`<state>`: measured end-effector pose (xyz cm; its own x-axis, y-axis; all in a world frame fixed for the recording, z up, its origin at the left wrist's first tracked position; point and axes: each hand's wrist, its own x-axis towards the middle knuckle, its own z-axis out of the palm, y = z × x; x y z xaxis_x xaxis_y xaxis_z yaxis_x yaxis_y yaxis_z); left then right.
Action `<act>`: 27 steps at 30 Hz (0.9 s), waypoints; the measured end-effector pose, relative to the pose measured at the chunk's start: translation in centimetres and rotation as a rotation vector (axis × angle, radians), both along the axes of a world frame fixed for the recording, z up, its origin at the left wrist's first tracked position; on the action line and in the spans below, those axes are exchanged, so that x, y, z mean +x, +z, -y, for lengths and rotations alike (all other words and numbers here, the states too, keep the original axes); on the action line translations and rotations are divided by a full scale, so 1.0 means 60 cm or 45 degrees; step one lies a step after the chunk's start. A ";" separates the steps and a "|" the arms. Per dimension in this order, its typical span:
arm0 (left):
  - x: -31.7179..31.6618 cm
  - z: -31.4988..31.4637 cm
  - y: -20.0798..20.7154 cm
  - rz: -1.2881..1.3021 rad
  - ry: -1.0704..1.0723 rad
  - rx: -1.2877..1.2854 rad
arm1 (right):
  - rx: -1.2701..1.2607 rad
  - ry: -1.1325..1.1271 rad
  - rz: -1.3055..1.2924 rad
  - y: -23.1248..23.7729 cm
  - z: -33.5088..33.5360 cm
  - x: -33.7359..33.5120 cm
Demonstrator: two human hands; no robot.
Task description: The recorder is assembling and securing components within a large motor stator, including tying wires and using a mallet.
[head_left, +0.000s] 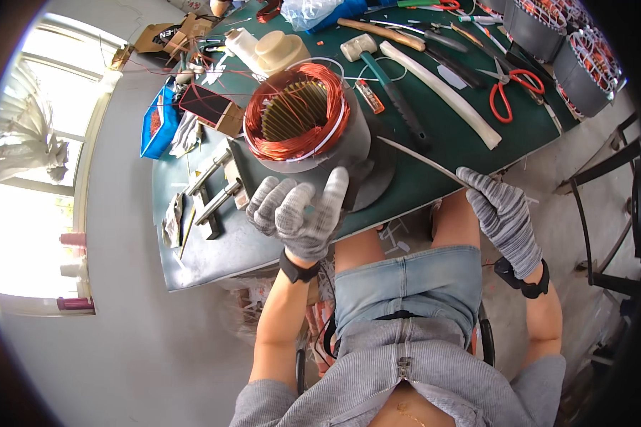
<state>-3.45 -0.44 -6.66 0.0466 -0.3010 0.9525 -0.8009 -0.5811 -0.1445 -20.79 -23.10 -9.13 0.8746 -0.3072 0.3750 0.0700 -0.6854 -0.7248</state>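
A motor stator (356, 146) stands on the green-topped table, with a thick ring of copper wire (263, 139) around its slotted core and a white cord looped about the winding. My left hand (299, 213), in a grey striped glove, is at the stator's near side. Its index finger is stretched out and the other fingers are loosely bent, with nothing visible in them. My right hand (502, 217), gloved alike, is off the table's near edge. It grips one end of a thin tapered stick (426, 160), whose pointed tip reaches left toward the stator.
Right of the stator lie a mallet (399, 103), a long pale rod (445, 96) and red-handled scissors (502, 96). More wound stators (584, 78) stand at the far right. A metal fixture (217, 188) and a blue bin (160, 124) are at the left.
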 end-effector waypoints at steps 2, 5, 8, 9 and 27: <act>0.016 0.018 0.001 -0.015 -0.018 0.058 | 0.028 0.008 0.091 -0.008 0.003 0.007; 0.035 0.041 -0.005 0.200 0.264 0.119 | 0.161 -0.012 0.132 -0.007 -0.003 0.012; 0.048 0.046 -0.023 0.204 0.213 0.106 | 0.333 -0.080 0.154 -0.017 -0.010 0.016; 0.045 0.045 -0.025 0.173 0.201 0.106 | 0.442 -0.092 0.074 -0.024 -0.009 0.018; 0.039 0.021 0.012 -0.645 -0.184 0.234 | -0.056 -0.282 -0.001 -0.098 0.007 0.046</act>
